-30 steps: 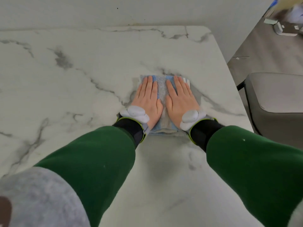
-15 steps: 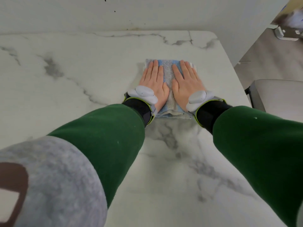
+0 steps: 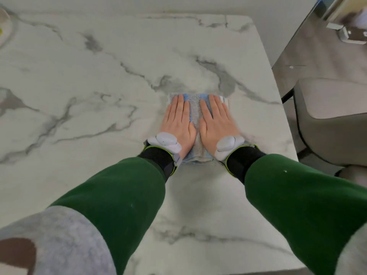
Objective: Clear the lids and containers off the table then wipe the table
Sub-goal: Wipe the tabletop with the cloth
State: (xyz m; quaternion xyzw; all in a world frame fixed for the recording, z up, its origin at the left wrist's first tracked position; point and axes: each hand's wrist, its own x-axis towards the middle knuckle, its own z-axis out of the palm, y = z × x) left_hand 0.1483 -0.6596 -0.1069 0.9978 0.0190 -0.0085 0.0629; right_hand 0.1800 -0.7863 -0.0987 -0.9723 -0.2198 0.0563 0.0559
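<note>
A folded blue and grey cloth [image 3: 195, 116] lies flat on the white marble table [image 3: 99, 86], right of its middle. My left hand [image 3: 177, 122] presses on the cloth's left half with straight fingers. My right hand [image 3: 215, 120] presses on its right half the same way, side by side with the left. Both wrists carry grey trackers and black straps over green sleeves. Most of the cloth is hidden under my palms. No lids or containers show on the tabletop near my hands.
A blurred pale rounded object [image 3: 4, 26] sits at the table's far left edge. A grey chair [image 3: 333, 120] stands just past the table's right edge. A white wall runs behind the table. Grey floor with a small white device [image 3: 352, 35] lies at the upper right.
Both hands first pushed the cloth away toward the wall side, then drew it back toward me. They stay flat on it throughout.
</note>
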